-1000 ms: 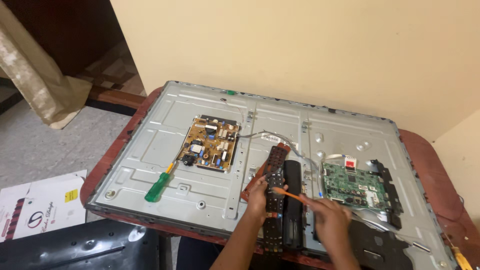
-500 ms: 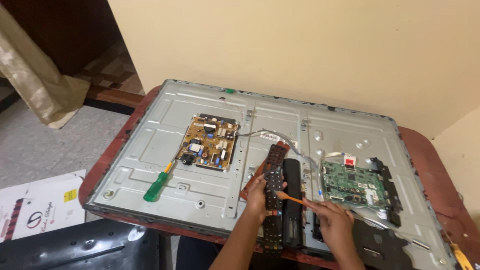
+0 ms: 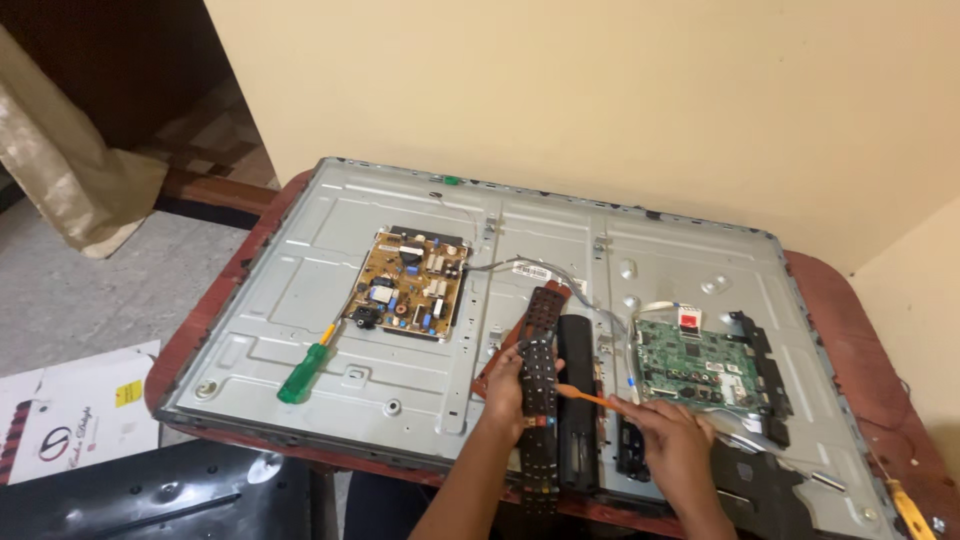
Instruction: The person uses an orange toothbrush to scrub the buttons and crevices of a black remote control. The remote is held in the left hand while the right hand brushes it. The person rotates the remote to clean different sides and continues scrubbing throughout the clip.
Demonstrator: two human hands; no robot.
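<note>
My left hand (image 3: 506, 390) grips a long black remote control (image 3: 538, 350) with rows of buttons, held over the grey metal back of a flat television (image 3: 420, 210). My right hand (image 3: 675, 445) holds a thin orange tool (image 3: 590, 398) whose tip touches the remote's side edge. A second black remote-shaped piece (image 3: 577, 400) lies just right of the held one, face down. A brownish flat part (image 3: 500, 355) shows behind the remote under my left fingers.
A yellow-brown power board (image 3: 410, 283) is mounted at centre left and a green main board (image 3: 695, 365) at right. A green-handled screwdriver (image 3: 305, 368) lies on the panel. The panel rests on a red-brown table (image 3: 850, 300). A black plastic cover (image 3: 150, 505) and white cardboard (image 3: 70, 415) lie lower left.
Both hands stay on the remote and the orange tool; the tool tip has shifted slightly along the remote's edge. The view has moved a little.
</note>
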